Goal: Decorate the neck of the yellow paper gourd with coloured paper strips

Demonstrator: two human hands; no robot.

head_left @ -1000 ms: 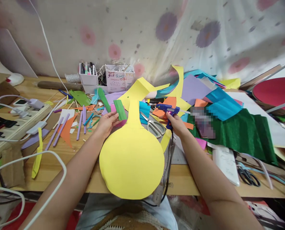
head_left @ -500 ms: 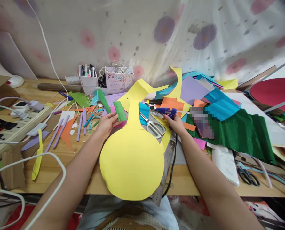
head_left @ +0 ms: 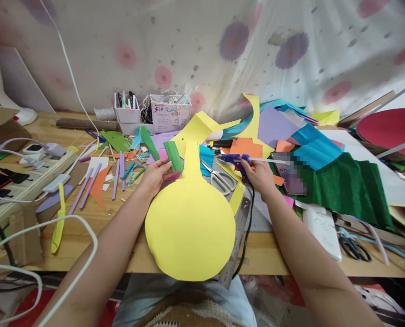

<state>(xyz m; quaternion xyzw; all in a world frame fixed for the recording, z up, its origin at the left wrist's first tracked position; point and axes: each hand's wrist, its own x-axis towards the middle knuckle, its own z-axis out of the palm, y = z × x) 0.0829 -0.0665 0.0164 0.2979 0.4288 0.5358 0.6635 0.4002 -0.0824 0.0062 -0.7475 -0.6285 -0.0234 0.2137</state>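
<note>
A large yellow paper cutout (head_left: 190, 227), round with a narrow neck, lies across the table's front edge. My left hand (head_left: 156, 175) is closed on a strip of green crepe paper (head_left: 173, 156) with a bit of pink paper behind it, right beside the cutout's neck. My right hand (head_left: 261, 176) grips the handle of a blue hot glue gun (head_left: 235, 158), its nozzle pointing left over the scissors (head_left: 219, 178). A white glue stick pokes out of the gun's back to the right.
A metal ruler (head_left: 238, 240) and the gun's black cord hang over the table edge. Coloured paper sheets and green crepe (head_left: 345, 188) pile up at right. Pen boxes (head_left: 154, 111) stand at the back. A power strip (head_left: 35, 168) and white cables sit at left, with purple sticks (head_left: 86, 186).
My right hand has kept hold of the glue gun, shifting it slightly on the table. My left hand has lifted the green strip a little. The view moved slightly.
</note>
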